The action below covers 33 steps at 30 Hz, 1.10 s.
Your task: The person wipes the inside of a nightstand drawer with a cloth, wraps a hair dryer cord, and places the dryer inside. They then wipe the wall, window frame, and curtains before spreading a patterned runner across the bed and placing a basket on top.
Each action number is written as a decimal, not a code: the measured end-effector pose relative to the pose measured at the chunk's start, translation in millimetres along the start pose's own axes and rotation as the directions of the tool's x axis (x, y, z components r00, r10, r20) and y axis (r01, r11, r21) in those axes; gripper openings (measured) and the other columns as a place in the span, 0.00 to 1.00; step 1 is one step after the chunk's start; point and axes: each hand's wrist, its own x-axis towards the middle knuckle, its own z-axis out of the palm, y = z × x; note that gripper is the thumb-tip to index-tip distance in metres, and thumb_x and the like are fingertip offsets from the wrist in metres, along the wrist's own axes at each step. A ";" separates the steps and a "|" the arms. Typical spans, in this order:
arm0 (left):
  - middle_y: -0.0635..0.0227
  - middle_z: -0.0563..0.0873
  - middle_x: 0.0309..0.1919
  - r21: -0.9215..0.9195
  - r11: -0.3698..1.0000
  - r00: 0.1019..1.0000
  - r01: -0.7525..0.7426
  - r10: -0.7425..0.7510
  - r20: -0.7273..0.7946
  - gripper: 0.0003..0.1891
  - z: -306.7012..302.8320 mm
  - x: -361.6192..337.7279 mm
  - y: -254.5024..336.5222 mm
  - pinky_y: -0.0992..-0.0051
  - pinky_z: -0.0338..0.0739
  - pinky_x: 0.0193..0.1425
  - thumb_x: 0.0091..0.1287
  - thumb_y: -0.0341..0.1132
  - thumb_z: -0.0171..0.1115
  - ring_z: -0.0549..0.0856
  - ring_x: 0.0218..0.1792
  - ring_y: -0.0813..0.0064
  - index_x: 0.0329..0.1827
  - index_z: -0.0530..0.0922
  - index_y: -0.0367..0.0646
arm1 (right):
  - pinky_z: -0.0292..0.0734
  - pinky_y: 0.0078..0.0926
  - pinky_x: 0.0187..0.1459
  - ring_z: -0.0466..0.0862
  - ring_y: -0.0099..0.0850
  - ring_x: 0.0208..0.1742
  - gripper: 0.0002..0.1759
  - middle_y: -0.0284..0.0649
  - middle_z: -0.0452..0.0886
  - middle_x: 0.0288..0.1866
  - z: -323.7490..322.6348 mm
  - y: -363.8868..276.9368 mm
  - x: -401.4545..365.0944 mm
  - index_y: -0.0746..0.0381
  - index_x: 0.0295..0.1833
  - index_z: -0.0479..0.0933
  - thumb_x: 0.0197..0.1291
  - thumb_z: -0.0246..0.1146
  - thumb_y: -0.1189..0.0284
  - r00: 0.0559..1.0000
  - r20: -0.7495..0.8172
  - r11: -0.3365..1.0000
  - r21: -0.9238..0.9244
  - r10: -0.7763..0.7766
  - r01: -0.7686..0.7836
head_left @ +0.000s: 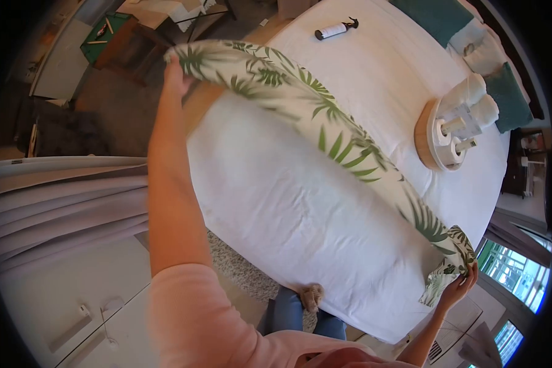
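Observation:
A long bed runner [343, 138], cream with green leaf print, stretches diagonally over the white bed, partly blurred and sagging slightly. At the upper left, my left hand [176, 78] grips one end of it near the bed's edge, arm fully extended. My right hand [460, 287] is closed on the other end at the lower right, where the fabric bunches and a short flap hangs down. Under the runner lies the white bed cover [276, 196], lightly wrinkled.
On the bed stand a round wooden tray [423, 138] with rolled white towels [466, 91], and a dark spray bottle [334, 29] lying down. Green pillows [508, 98] line the far side. Grey curtains [67, 208] hang at left; a small brown plush-like item [311, 296] is near my legs.

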 end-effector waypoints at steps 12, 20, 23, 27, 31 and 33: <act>0.50 0.62 0.65 0.248 0.954 0.927 0.169 -0.069 -0.369 0.37 31.2 -246.2 -307.5 0.59 0.66 0.63 0.65 0.38 0.55 0.67 0.62 0.55 0.72 0.45 0.40 | 0.65 0.35 0.62 0.70 0.42 0.63 0.29 0.48 0.60 0.70 16.7 25.1 -115.5 0.60 0.63 0.68 0.53 0.56 0.85 0.917 0.394 0.984 0.131 0.064 -0.125; 0.65 0.79 0.40 0.186 0.465 0.483 0.865 -0.873 -0.063 0.13 116.0 -528.1 -475.4 0.68 0.74 0.45 0.55 0.26 0.52 0.79 0.42 0.70 0.45 0.73 0.45 | 0.71 0.40 0.49 0.76 0.50 0.48 0.20 0.51 0.75 0.51 95.7 279.4 -158.7 0.63 0.53 0.71 0.60 0.57 0.63 0.752 0.207 0.767 0.014 0.626 -0.642; 0.66 0.79 0.42 0.423 0.443 0.424 0.790 -0.894 0.145 0.12 171.3 -629.3 -478.8 0.68 0.73 0.49 0.60 0.32 0.53 0.79 0.45 0.71 0.47 0.73 0.46 | 0.69 0.43 0.52 0.73 0.51 0.53 0.29 0.52 0.73 0.52 125.1 361.1 -153.1 0.63 0.57 0.66 0.56 0.61 0.57 0.597 0.223 0.637 -0.300 0.770 -0.710; 0.66 0.78 0.46 0.266 0.513 0.450 0.816 -0.853 0.266 0.16 229.1 -682.8 -529.6 0.67 0.71 0.54 0.65 0.41 0.55 0.77 0.49 0.70 0.53 0.71 0.46 | 0.68 0.47 0.54 0.70 0.53 0.57 0.32 0.49 0.69 0.58 125.6 396.9 -162.5 0.60 0.60 0.63 0.54 0.62 0.56 0.487 0.431 0.648 -0.436 0.760 -0.624; 0.67 0.78 0.52 -0.302 0.603 0.674 0.739 -0.664 0.324 0.17 309.7 -703.3 -518.2 0.67 0.70 0.57 0.68 0.43 0.53 0.76 0.54 0.67 0.56 0.71 0.46 | 0.73 0.39 0.42 0.78 0.45 0.46 0.23 0.48 0.78 0.44 116.9 485.9 -196.3 0.65 0.50 0.70 0.58 0.60 0.58 0.606 0.521 0.744 -0.089 0.601 -0.662; 0.67 0.79 0.52 -0.339 0.676 0.756 0.655 -0.592 0.279 0.17 338.8 -702.0 -521.5 0.67 0.71 0.58 0.67 0.43 0.54 0.76 0.54 0.67 0.55 0.72 0.45 | 0.72 0.35 0.39 0.80 0.35 0.37 0.24 0.47 0.81 0.35 85.8 546.9 -194.1 0.68 0.49 0.73 0.59 0.60 0.56 0.570 0.685 0.557 0.282 0.453 -0.781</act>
